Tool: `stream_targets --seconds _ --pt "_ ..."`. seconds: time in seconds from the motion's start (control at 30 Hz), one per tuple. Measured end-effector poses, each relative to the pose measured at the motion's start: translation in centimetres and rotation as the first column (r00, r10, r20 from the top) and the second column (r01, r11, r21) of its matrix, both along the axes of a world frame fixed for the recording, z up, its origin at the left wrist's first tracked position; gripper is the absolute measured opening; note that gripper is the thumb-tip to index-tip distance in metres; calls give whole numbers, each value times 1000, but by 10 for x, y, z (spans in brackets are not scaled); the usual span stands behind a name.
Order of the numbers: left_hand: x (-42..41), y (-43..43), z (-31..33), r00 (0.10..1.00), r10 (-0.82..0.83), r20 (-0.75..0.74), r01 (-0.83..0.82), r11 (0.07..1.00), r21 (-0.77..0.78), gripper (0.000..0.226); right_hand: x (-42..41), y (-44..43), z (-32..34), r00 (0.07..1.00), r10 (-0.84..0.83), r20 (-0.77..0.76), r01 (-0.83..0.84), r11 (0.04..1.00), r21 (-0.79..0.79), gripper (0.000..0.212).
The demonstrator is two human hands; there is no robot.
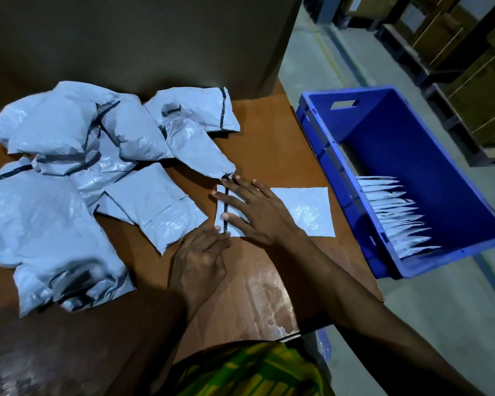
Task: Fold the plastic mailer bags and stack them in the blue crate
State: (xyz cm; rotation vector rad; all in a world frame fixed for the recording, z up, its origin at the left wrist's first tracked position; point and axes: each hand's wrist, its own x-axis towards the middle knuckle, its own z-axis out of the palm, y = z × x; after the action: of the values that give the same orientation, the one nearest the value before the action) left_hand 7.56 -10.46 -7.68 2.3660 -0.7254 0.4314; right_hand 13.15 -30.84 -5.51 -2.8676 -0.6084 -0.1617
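- The right hand [255,212] lay flat with fingers spread wide, pressing down a mailer bag [303,210] on the table [269,132], just left of the blue crate [322,151].
- The left hand [200,258] reached the bag's corner farthest from the crate. Its fingertips touched the edge, but whether they pinched it could not be told.
- The step looked like folding this bag. It would go best with the palm as anchor, the striped end brought over toward the crate side, edges matched, and air smoothed out before creasing.
- Folded bags [397,212] stood in a row at the crate's near end, and its far end offered open room.
- The table edge ran close beside the crate. The heap of loose bags [69,167] crowded the side away from it.
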Motion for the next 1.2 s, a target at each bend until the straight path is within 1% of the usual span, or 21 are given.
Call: stream_targets --seconds 0.07,0.17,0.33,0.43,0.47,0.5,0.53,0.57,0.63,0.7,0.77,0.83,0.9,0.97,1.03,1.2 --pt "2 4 -5 996 -39 81 37 999 15 35 -4 3 -8 998 -25 50 28 997 -69 51" --pt "2 5 -5 986 -26 167 22 999 23 36 -4 5 -10 996 -51 66 57 995 -86 51" --pt "6 -1 1 986 -15 166 8 999 46 34 1 3 -9 997 -51 62 58 993 -105 51" --pt "8 -3 -1 990 -5 141 -5 998 69 33 0 3 -9 998 -30 56 33 997 -64 49" --pt "9 -5 1 992 -1 123 -8 997 72 33 0 1 -8 998 -18 56 18 1000 -5 47" --pt "10 -6 4 995 1 103 -8 998 68 33 -1 -2 -7 997 -18 72 11 996 86 43" --pt "10 -9 8 996 3 87 -8 999 53 32 -3 -6 -6 992 -44 114 23 983 182 38" --pt "12 -12 12 997 1 75 -4 1000 31 32 -6 -11 -6 979 -108 172 62 965 253 33" --pt "19 -26 17 998 -10 57 11 1000 -9 28 -14 -24 -8 926 -295 235 217 926 310 29" --pt "32 -47 16 998 -50 40 49 999 20 32 -21 -38 -9 864 -455 217 373 867 330 31" --pt "47 -69 12 994 -112 0 111 985 131 48 -29 -53 -7 823 -541 175 482 826 291 35" --pt "57 -86 9 990 -132 -53 140 964 226 61 -39 -64 -5 805 -584 101 555 803 215 44" --pt "59 -93 5 993 -108 -55 120 941 317 65 -50 -69 -5 805 -593 26 584 799 141 53" --pt "56 -91 0 996 -87 -25 89 912 401 67 -59 -67 -8 824 -564 41 563 825 45 59" --pt "52 -88 -2 997 -78 -13 76 900 429 66 -63 -66 -10 845 -532 63 533 846 -5 62" --pt "50 -87 -1 998 -46 -34 57 887 458 67 -63 -65 -14 859 -510 50 510 860 20 65"
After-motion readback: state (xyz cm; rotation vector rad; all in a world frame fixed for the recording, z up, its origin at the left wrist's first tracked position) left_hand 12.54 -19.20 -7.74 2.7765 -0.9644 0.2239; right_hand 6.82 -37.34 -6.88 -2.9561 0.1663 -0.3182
